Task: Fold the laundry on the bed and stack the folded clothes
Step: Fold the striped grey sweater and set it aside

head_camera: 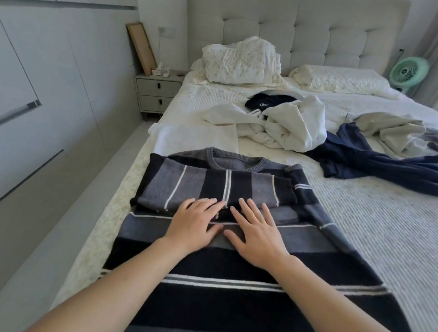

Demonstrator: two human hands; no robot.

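A navy and grey striped sweater (229,292) lies flat on the bed (379,244) in front of me, neck away from me, with both sleeves folded across its chest. My left hand (195,221) and my right hand (255,234) press flat on its middle, side by side, fingers straight. Beyond the collar lies a flat white garment (194,137). Further back sits a crumpled heap of white clothes (281,126) with a dark navy item (267,103) on it. To the right lie a navy garment (385,166) and a beige one (391,129), both unfolded.
Pillows and a bundled quilt (242,60) lie against the grey headboard (302,23). A nightstand (158,90) stands left of the bed, with wardrobe doors (34,99) along the left wall. A green fan (408,72) stands at the back right.
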